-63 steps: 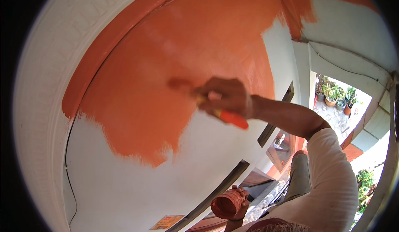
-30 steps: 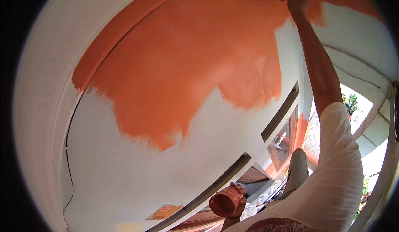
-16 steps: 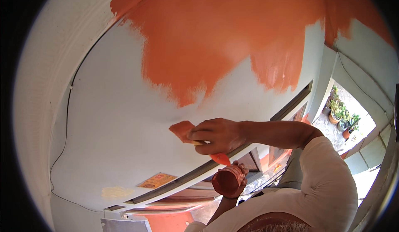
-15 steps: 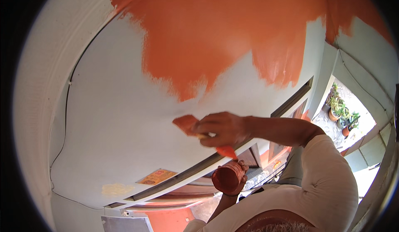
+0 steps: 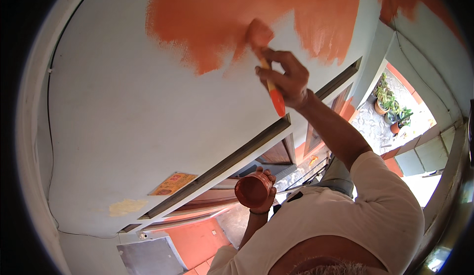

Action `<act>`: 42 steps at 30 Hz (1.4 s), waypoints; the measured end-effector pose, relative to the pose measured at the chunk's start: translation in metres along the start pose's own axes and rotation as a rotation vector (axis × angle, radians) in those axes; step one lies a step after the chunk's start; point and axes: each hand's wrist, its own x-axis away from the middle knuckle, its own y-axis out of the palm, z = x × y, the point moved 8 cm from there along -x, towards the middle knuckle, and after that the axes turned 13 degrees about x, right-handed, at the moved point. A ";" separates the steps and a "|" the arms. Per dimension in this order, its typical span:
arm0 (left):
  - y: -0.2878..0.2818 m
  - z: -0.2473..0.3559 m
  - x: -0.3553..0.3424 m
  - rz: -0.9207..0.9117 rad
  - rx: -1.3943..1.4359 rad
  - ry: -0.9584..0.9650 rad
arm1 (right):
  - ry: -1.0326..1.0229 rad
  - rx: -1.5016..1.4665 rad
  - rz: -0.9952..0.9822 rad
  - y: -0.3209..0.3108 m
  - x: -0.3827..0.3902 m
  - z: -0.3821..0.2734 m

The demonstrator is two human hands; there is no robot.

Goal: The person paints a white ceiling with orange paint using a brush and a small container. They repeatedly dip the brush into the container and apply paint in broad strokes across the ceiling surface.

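The right hand's grip is closed around the slim yellow-and-orange handle of a brush, its coated bristles held at ragged-edged orange paint, upper centre; a round, paint-streaked cup is clasped by the left hand, lower centre.

Potted plants and a poster
The plants cluster on patterned paving; the orange-yellow poster sits near a dark strip; a thin cable runs far left.
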 end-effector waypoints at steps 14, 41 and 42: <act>0.010 -0.002 0.004 0.021 -0.181 0.040 | 0.374 0.054 0.236 -0.081 0.011 0.187; 0.013 -0.022 -0.036 0.002 -0.024 -0.131 | 0.487 0.296 -0.219 -0.045 -0.048 0.166; 0.010 -0.021 -0.034 0.008 0.000 -0.144 | 0.422 0.367 -0.179 -0.051 -0.050 0.176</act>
